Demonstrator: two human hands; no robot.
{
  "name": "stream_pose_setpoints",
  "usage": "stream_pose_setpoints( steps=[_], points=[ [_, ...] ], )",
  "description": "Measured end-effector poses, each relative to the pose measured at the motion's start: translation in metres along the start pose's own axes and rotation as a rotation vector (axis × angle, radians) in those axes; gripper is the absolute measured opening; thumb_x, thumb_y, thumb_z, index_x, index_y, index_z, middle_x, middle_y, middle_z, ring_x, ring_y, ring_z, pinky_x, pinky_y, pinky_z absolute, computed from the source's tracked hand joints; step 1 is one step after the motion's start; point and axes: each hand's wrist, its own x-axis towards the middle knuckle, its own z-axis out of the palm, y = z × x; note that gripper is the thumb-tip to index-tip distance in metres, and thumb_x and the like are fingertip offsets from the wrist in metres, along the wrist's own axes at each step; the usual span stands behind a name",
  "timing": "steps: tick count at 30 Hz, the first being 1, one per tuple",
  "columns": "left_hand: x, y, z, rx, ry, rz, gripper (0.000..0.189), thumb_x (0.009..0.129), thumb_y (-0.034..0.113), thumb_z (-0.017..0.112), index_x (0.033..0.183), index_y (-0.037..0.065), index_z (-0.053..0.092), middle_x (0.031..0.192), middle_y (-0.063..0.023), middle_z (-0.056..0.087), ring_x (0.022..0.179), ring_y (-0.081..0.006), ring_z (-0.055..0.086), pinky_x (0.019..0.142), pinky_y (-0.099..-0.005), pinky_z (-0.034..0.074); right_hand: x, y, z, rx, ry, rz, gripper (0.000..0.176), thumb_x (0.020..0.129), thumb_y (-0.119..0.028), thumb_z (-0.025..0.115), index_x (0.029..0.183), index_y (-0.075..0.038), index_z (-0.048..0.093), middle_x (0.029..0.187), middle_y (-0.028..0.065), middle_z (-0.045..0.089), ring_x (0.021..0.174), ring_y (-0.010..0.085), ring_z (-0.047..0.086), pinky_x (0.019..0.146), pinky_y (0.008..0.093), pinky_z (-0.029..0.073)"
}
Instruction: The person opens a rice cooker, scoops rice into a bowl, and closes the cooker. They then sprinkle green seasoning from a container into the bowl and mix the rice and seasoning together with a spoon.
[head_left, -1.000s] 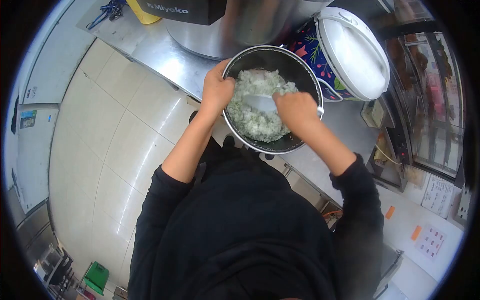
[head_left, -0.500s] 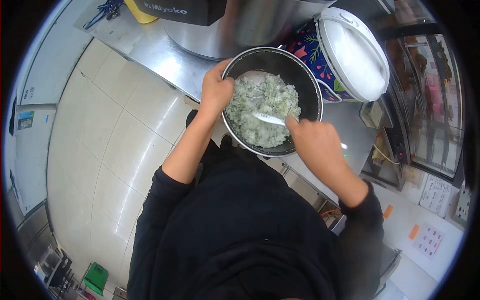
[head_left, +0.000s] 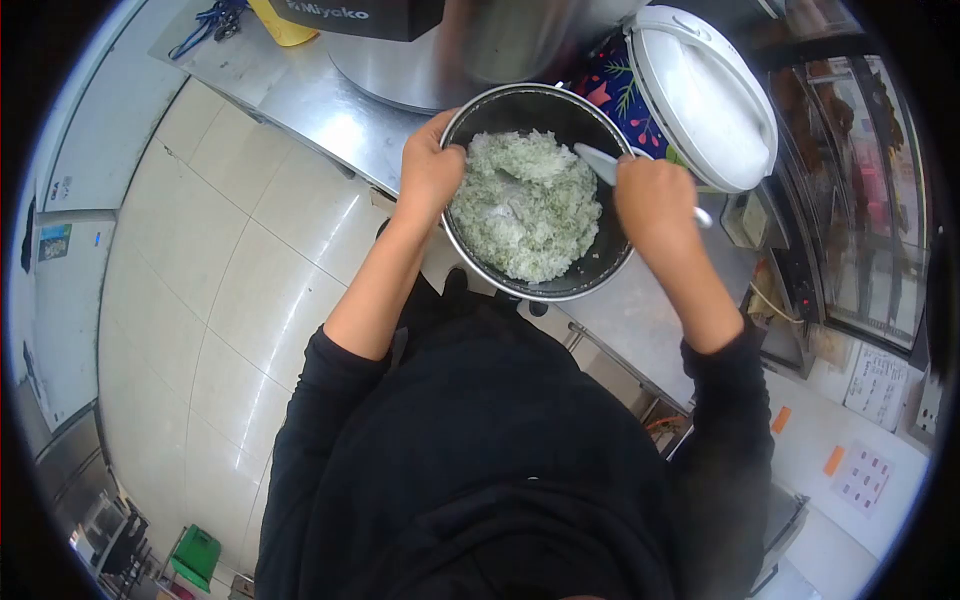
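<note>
A round dark-lined pot holds white rice mixed with green bits. My left hand is closed on the pot's left rim, with the thumb over the edge. In my right hand, above the pot's right rim, is a white paddle. Its blade points left into the pot beside the upper right of the rice, and its handle end sticks out to the right of the hand. Just past the pot on the right stands a rice cooker with a white lid and a dark blue patterned body.
A steel counter runs behind and beneath the pot. On it are a large steel vessel, a black Miyako box and a yellow object. A glass display case stands at right. Tiled floor lies at left.
My right hand has moved up and to the right with the paddle, whose blade has left the middle of the rice. The pot has shifted slightly up.
</note>
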Motion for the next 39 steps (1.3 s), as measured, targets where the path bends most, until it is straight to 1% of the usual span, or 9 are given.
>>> stream_pose_setpoints(
  steps=[3, 9, 12, 17, 24, 29, 32, 35, 39],
  points=[
    [-0.004, 0.006, 0.005, -0.051, -0.003, -0.029, 0.046, 0.069, -0.011, 0.037, 0.109, -0.005, 0.058, 0.097, -0.0106, 0.064, 0.089, -0.0165, 0.059, 0.083, -0.0250, 0.043, -0.004, -0.053, 0.063, -0.053, 0.049, -0.021, 0.007, 0.076, -0.010, 0.056, 0.080, -0.006, 0.060, 0.061, 0.0065, 0.063, 0.057, 0.0207, 0.064, 0.050, 0.0322, 0.049],
    [-0.019, 0.005, 0.006, -0.170, 0.035, -0.036, 0.046, 0.070, -0.012, 0.036, 0.110, -0.005, 0.057, 0.100, -0.0106, 0.062, 0.091, -0.0157, 0.058, 0.084, -0.0251, 0.042, -0.058, -0.031, -0.022, 0.239, -0.047, -0.224, 0.007, 0.076, -0.011, 0.056, 0.075, -0.007, 0.061, 0.064, 0.0080, 0.064, 0.059, 0.0203, 0.065, 0.049, 0.0326, 0.049],
    [-0.023, 0.004, 0.007, -0.184, 0.048, -0.058, 0.046, 0.070, -0.013, 0.035, 0.110, -0.005, 0.057, 0.099, -0.0101, 0.062, 0.090, -0.0152, 0.057, 0.083, -0.0247, 0.042, -0.066, -0.037, -0.019, 0.251, -0.160, -0.326, 0.011, 0.076, -0.011, 0.054, 0.084, -0.007, 0.060, 0.060, 0.0089, 0.061, 0.058, 0.0253, 0.064, 0.050, 0.0366, 0.049],
    [-0.016, -0.003, 0.003, -0.067, 0.060, -0.018, 0.046, 0.070, -0.013, 0.035, 0.110, -0.005, 0.056, 0.098, -0.0098, 0.062, 0.089, -0.0147, 0.058, 0.083, -0.0238, 0.042, -0.007, -0.046, 0.042, 0.204, 0.108, -0.246, 0.012, 0.076, -0.013, 0.053, 0.084, -0.009, 0.062, 0.062, 0.0093, 0.062, 0.059, 0.0257, 0.064, 0.051, 0.0374, 0.049],
    [-0.013, -0.008, 0.003, -0.067, 0.070, 0.044, 0.046, 0.070, -0.013, 0.036, 0.111, -0.005, 0.057, 0.099, -0.0099, 0.062, 0.087, -0.0139, 0.057, 0.081, -0.0229, 0.042, 0.031, -0.023, -0.009, 0.106, 0.232, -0.105, 0.008, 0.074, -0.012, 0.057, 0.075, -0.010, 0.065, 0.065, 0.0047, 0.065, 0.062, 0.0194, 0.066, 0.049, 0.0306, 0.049],
    [-0.016, -0.003, 0.004, -0.127, 0.069, -0.017, 0.046, 0.071, -0.012, 0.037, 0.112, -0.005, 0.056, 0.102, -0.0097, 0.061, 0.091, -0.0143, 0.056, 0.084, -0.0225, 0.040, 0.008, -0.074, 0.046, 0.174, 0.244, -0.224, 0.005, 0.075, -0.010, 0.054, 0.074, -0.006, 0.057, 0.056, 0.0095, 0.058, 0.053, 0.0223, 0.062, 0.048, 0.0352, 0.048],
    [-0.027, 0.002, 0.005, -0.245, 0.052, -0.091, 0.047, 0.073, -0.010, 0.040, 0.118, -0.003, 0.051, 0.107, -0.0110, 0.059, 0.095, -0.0154, 0.055, 0.086, -0.0235, 0.040, -0.030, -0.051, 0.019, 0.248, 0.089, -0.285, 0.004, 0.075, -0.010, 0.054, 0.075, -0.007, 0.058, 0.057, 0.0089, 0.059, 0.053, 0.0237, 0.062, 0.047, 0.0350, 0.048],
    [-0.029, -0.002, 0.001, -0.079, 0.077, 0.002, 0.052, 0.067, -0.008, 0.042, 0.119, -0.002, 0.048, 0.103, -0.0105, 0.058, 0.097, -0.0173, 0.055, 0.084, -0.0272, 0.043, -0.051, -0.004, -0.040, 0.167, -0.028, -0.303, 0.006, 0.073, -0.010, 0.057, 0.073, -0.009, 0.062, 0.061, 0.0079, 0.062, 0.057, 0.0217, 0.064, 0.048, 0.0323, 0.048],
    [0.005, 0.018, 0.000, 0.056, -0.271, -0.113, 0.056, 0.067, -0.008, 0.043, 0.122, 0.000, 0.048, 0.106, -0.0118, 0.058, 0.097, -0.0182, 0.054, 0.085, -0.0266, 0.043, -0.057, -0.015, 0.000, 0.118, -0.090, -0.360, 0.008, 0.072, -0.010, 0.057, 0.070, -0.011, 0.065, 0.061, 0.0068, 0.063, 0.058, 0.0210, 0.065, 0.049, 0.0320, 0.049]
  ],
)
